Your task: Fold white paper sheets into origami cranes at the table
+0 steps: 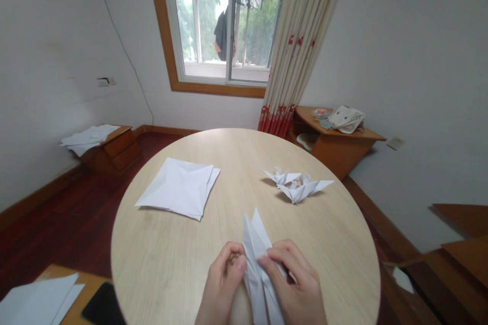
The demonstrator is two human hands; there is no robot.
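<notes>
Between my two hands, over the near part of the table, is a narrow piece of folded white paper (256,249) with two pointed tips facing away from me. My left hand (225,279) pinches its left edge between thumb and fingers. On the other side, my right hand (295,279) is closed on the right edge, its thumb lying on the paper. Two folded paper cranes (299,188) with spread wings sit farther off to the right. To the left lies a stack of creased white paper sheets (179,185).
The round wooden table (236,150) fills the middle. At lower left, more white paper (38,299) and a dark phone-like slab (102,305) lie on a lower surface. Small wooden cabinets stand at left (120,150) and right (335,150). A curtain (301,45) hangs by the window.
</notes>
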